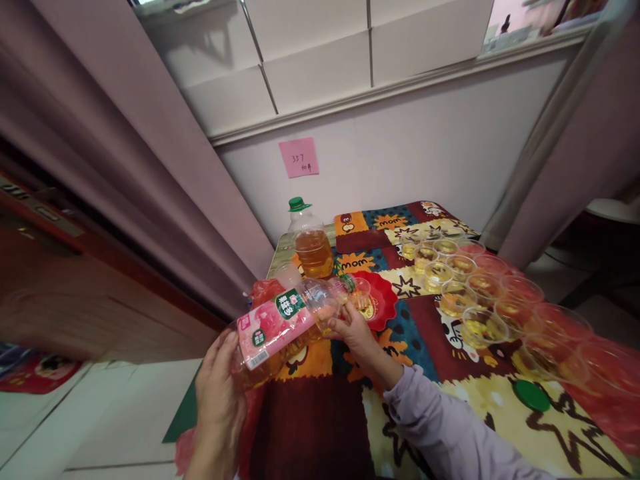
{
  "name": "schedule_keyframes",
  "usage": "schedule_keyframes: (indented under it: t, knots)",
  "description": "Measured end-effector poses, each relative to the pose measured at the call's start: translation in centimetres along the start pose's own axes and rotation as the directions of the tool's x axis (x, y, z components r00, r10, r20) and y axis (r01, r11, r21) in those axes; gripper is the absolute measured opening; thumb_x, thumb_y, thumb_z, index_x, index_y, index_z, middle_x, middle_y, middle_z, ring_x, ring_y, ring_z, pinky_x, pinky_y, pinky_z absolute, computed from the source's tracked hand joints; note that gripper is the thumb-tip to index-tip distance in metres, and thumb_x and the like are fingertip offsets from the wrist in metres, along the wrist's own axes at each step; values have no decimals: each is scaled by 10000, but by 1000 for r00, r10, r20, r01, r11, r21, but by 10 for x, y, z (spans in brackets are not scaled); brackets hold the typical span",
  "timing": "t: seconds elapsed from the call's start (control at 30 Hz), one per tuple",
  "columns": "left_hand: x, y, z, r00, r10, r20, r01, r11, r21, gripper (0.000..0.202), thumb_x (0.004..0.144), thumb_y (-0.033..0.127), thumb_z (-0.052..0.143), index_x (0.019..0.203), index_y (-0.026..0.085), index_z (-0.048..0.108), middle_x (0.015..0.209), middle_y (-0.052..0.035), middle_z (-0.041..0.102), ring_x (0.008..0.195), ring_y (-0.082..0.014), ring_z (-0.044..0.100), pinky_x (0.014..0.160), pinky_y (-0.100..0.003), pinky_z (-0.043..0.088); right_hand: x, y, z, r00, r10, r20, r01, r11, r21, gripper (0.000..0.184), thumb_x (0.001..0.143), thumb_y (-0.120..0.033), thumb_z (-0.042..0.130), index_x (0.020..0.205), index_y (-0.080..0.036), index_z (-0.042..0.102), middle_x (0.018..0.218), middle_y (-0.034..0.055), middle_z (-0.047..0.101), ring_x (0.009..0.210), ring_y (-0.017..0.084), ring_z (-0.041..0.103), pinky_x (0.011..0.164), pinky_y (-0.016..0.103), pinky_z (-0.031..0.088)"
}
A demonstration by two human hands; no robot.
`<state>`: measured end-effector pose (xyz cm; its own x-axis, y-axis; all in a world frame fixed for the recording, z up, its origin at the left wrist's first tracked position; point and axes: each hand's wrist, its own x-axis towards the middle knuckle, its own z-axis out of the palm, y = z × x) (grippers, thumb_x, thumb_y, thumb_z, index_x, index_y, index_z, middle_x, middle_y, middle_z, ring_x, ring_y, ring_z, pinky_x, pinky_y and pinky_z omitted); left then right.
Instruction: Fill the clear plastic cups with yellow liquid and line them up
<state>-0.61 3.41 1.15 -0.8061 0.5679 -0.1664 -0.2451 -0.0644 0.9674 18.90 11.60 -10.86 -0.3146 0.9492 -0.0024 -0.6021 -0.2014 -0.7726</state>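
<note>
A clear plastic juice bottle point(280, 327) with a pink label lies tilted between my hands, its neck toward the right. My left hand point(220, 380) is closed around its base end. Near the neck, my right hand point(353, 330) grips it with the fingers. Amber liquid lies along its lower side. Beneath the mouth is a clear plastic cup point(361, 291) with some yellowish liquid, standing on a red scalloped plate point(387, 308). Whether liquid is flowing cannot be made out.
A large jug point(314, 250) with a green cap stands at the table's back left. Rows of clear cups point(456, 300) with yellow liquid fill the right side. A loose green cap point(531, 396) lies on the patterned cloth point(320, 427). A pink note point(299, 157) is on the wall.
</note>
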Motion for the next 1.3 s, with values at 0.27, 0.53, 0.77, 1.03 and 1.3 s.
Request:
schedule_keyframes:
  t: [0.27,0.53,0.77,1.03,1.3]
  knots:
    - [0,-2,-1,1000,2,-9,-2,1000,-1,290,736,271,881,1002,180,808,1029,-37,788,831,-168,681,684,-265,575,0,-1,1,1000,17,-14,-17,1000,-2,841,693,-505,998,1415,-302,618,1481,89,703,1209,308,758,764,330,691]
    - [-2,-1,-1,1000,13,-17,-13,1000,-4,293,729,259,879,1000,176,804,1011,-28,783,820,-160,682,693,-266,564,-2,-1,0,1000,24,-2,-24,1000,-17,789,715,-511,984,1396,-311,639,1482,81,699,1197,299,763,789,344,690]
    - [-1,0,-3,1000,11,-2,-11,999,33,349,705,301,888,1019,186,792,980,-10,771,783,-162,668,663,-280,534,0,1,0,1000,14,3,-14,1000,-2,783,709,-514,990,1378,-310,639,1495,80,691,1180,293,768,777,339,694]
    - [-2,0,-3,1000,10,7,-11,1000,25,281,766,294,866,1015,185,796,1013,-30,767,792,-168,672,673,-281,562,0,0,0,1000,13,9,-13,1000,4,793,713,-501,992,1392,-311,630,1479,78,699,1189,293,763,782,340,694]
    - [-2,-1,-1,1000,7,-10,-7,1000,14,336,711,296,892,1012,177,798,999,-33,765,790,-159,671,617,-247,560,-1,-3,1,1000,18,-2,-18,1000,2,789,709,-504,992,1388,-316,636,1511,75,693,1207,299,766,780,336,697]
